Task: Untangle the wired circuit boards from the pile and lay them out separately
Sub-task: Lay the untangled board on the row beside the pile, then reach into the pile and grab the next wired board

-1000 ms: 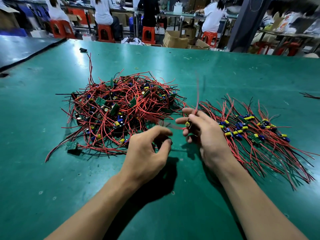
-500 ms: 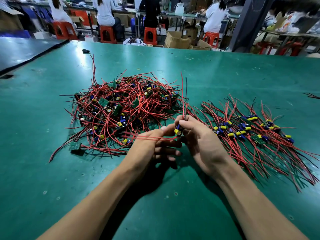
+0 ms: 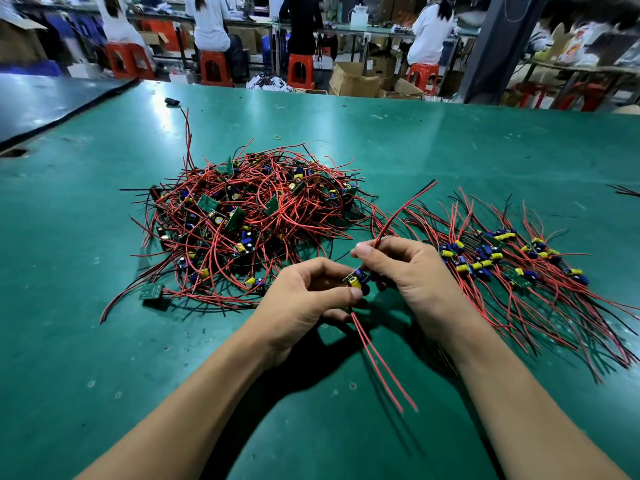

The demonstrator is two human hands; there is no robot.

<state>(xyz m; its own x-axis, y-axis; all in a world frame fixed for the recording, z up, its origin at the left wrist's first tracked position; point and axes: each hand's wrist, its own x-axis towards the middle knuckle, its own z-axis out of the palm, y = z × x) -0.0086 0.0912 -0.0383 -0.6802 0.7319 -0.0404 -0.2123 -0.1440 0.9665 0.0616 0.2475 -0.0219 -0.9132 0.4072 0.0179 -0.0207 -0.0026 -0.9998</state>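
Observation:
A tangled pile [image 3: 249,220] of small green circuit boards with red and black wires lies at centre left of the green table. To its right lies a row of laid-out boards [image 3: 502,258], wires fanned toward me. Between the two, both hands hold one small circuit board [image 3: 356,279] with a yellow capacitor. My left hand [image 3: 304,299] pinches the board's near side. My right hand [image 3: 412,271] grips its far side and the red and black wires rising to the upper right. Two red wires [image 3: 381,362] hang from the board toward me.
The green table [image 3: 104,358] stretches wide around the work. A loose board [image 3: 151,291] sits at the pile's near left edge. A small black object [image 3: 172,101] and a yellow rubber band [image 3: 277,137] lie farther back. People sit on red stools beyond the far edge.
The held board has come free of the pile and moved nearer to me. Its upper wires have swung from upright to the right, and two red wires now hang toward me.

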